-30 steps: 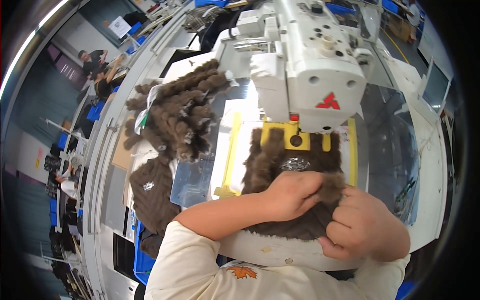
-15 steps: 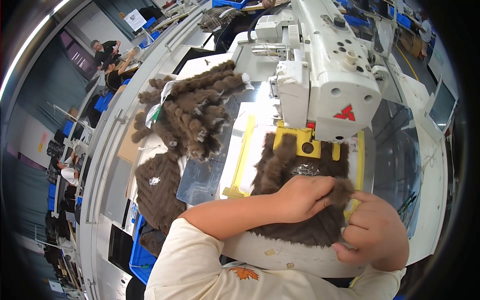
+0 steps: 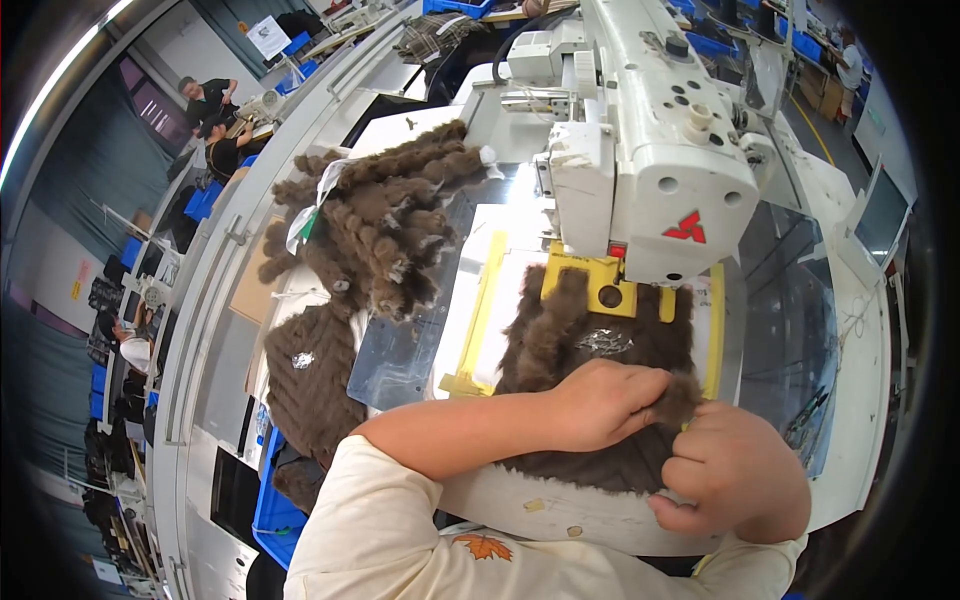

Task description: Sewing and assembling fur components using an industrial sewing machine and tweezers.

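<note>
A brown furry fabric piece (image 3: 585,345) lies flat inside a yellow clamp frame (image 3: 478,315) under the head of a white industrial sewing machine (image 3: 655,150). A small silvery patch (image 3: 603,341) sits on the fur just below the yellow presser plate (image 3: 590,283). My left hand (image 3: 600,402) presses on the fur and pinches a tuft at its right edge. My right hand (image 3: 730,470) grips the same lower right edge of the fur, fingers curled around it. Both hands touch each other near the tuft.
A heap of brown furry pieces (image 3: 385,225) lies to the left of the machine, with flatter brown pieces (image 3: 310,375) below it. A clear plastic sheet (image 3: 395,345) lies beside the frame. Blue bins (image 3: 270,495) stand at the lower left. Other people (image 3: 210,100) work far left.
My head has moved closer and the view has shifted. My left hand has slid right to the fur's edge beside my right hand, which has moved lower.
</note>
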A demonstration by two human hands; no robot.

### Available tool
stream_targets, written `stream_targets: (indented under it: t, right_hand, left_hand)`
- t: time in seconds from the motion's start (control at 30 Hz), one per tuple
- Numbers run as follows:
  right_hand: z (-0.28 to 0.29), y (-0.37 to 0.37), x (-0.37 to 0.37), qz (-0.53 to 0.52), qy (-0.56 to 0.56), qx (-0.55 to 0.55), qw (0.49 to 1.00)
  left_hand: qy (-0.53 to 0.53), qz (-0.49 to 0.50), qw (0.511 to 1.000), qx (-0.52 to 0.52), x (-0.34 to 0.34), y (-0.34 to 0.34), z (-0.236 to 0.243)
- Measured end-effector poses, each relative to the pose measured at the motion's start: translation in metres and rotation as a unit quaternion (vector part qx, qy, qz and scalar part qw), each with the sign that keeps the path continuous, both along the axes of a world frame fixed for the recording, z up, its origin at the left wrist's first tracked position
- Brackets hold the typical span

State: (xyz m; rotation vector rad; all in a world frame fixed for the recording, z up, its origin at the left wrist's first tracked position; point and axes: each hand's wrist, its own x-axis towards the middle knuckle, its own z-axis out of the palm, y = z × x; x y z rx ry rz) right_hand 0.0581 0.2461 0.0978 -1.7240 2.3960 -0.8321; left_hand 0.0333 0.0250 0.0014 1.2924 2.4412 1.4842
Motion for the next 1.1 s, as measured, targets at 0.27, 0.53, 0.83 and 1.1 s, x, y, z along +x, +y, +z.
stream_targets:
  t: [0.27, 0.53, 0.83, 1.1]
  right_hand:
    - [0.001, 0.007, -0.003, 0.01, -0.041, 0.014, 0.999]
    - [0.009, 0.011, -0.006, 0.031, -0.032, -0.017, 0.999]
    - [0.004, 0.006, -0.002, 0.032, -0.045, 0.024, 0.998]
    - [0.001, 0.008, -0.005, 0.044, -0.072, 0.03, 0.996]
  left_hand:
    - [-0.003, 0.012, 1.0, -0.011, -0.001, 0.001, -0.003]
    - [-0.031, 0.025, 0.999, -0.012, -0.001, 0.0, 0.004]
    - [-0.035, 0.009, 0.999, -0.024, 0.001, 0.001, 0.0]
    - [-0.023, -0.005, 0.999, -0.039, 0.001, 0.001, 0.0]
